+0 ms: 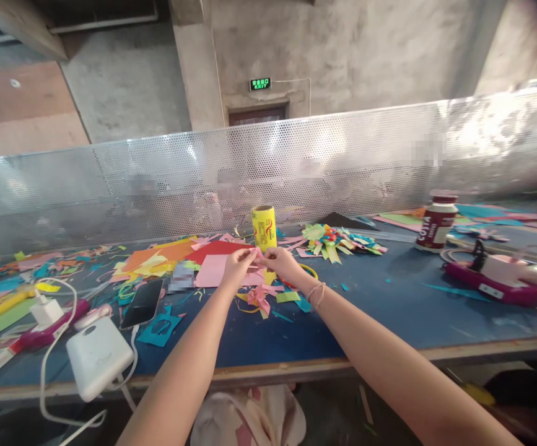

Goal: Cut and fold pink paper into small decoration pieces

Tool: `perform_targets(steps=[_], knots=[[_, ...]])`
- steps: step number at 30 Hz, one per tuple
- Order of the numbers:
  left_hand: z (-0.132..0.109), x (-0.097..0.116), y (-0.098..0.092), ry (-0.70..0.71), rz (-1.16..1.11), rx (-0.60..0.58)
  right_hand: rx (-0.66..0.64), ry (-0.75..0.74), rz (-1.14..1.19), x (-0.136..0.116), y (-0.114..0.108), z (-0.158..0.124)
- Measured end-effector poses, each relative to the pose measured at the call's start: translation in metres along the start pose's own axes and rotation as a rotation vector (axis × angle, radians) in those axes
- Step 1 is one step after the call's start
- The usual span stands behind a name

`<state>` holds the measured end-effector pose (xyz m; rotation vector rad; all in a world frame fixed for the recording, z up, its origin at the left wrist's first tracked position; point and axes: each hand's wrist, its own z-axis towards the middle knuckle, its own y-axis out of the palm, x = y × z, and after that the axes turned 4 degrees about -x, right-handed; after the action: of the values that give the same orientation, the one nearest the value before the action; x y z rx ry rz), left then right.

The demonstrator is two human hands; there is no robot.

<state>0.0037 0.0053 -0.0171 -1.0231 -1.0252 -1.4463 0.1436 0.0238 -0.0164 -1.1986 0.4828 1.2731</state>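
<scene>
My left hand (239,265) and my right hand (283,264) meet above the middle of the table, fingertips pinched together. Between them is a small piece of pink paper (257,254), mostly hidden by the fingers. Just behind stands an upright yellow printed roll (263,226) with a hollow top. A flat pink sheet (210,271) lies beside my left hand, with a red sheet partly under it. Below my hands rests a crumpled cluster of pink paper strips (259,298), near green and blue scraps.
To the left are a phone (144,303), a white power bank (98,356) with cables, and a yellow cutter (5,303). A bunch of colourful paper strips (331,240) lies right of the roll. A maroon bottle (436,222) and purple power strip (493,282) stand right. Perforated metal panel (342,161) behind.
</scene>
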Motion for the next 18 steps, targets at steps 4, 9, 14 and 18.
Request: perform_targets(steps=[4, 9, 14, 18], knots=[[0.0014, -0.0007, -0.0011, -0.018, -0.082, 0.010, -0.028, 0.025, 0.138, -0.0046, -0.0018, -0.0019], [0.0025, -0.0033, -0.0030, -0.007, -0.105, 0.020, -0.071, 0.053, 0.228, -0.0029, -0.0010, -0.0001], [0.0028, -0.0057, -0.0051, -0.016, -0.112, -0.025, -0.079, 0.111, 0.339, -0.0005, 0.0000, 0.0023], [0.0034, -0.0074, -0.0066, -0.035, -0.174, -0.084, -0.064, 0.117, 0.422, -0.0014, -0.0007, 0.0018]])
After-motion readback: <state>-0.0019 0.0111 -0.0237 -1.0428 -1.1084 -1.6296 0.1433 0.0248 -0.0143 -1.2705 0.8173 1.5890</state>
